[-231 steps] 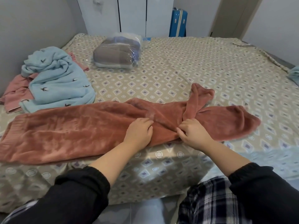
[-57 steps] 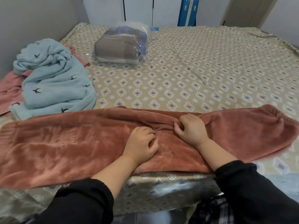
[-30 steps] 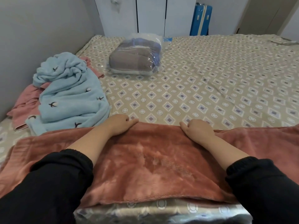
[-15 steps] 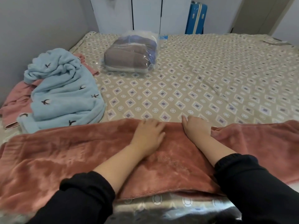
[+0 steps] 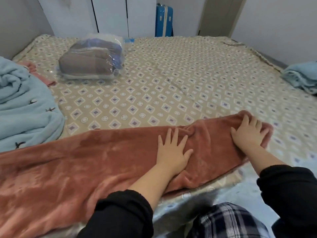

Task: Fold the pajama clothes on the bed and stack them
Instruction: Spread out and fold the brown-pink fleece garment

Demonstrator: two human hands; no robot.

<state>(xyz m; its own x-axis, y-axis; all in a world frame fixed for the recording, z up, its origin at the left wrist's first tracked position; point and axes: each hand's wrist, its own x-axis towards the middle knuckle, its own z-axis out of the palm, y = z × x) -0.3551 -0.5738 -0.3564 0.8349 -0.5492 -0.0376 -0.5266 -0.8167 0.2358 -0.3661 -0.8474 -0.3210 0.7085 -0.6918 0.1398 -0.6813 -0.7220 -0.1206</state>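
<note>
Head camera looks down at one long reddish-pink fuzzy pajama piece (image 5: 85, 162) lying flat across the near edge of the bed (image 5: 171, 79). It runs from the left edge of the picture to a rounded end on the right.

Two bare hands are on it. The left hand (image 5: 173, 152) lies flat on the middle of the cloth with its fingers spread wide apart, pressing down and gripping nothing. The right hand (image 5: 248, 133) sits on the right end of the cloth. Its fingers are spread too and curl over the far edge there. I cannot tell if they pinch the cloth or just press it. Both arms have black sleeves pushed up from the wrists.

One light blue fuzzy pajama piece (image 5: 25, 107) with small dark bird shapes lies in a loose heap on the left, just beside the reddish-pink one. A bit of pink cloth (image 5: 36, 73) pokes out from behind the heap. One more light blue cloth (image 5: 301, 76), folded, sits at the far right edge of the bed, well apart from the hands.

One clear plastic bag (image 5: 92, 60) with grey and blue folded things inside sits near the far left part of the bed. One blue suitcase (image 5: 163, 21) stands upright past the bed, beside white closet doors (image 5: 111, 14).
</note>
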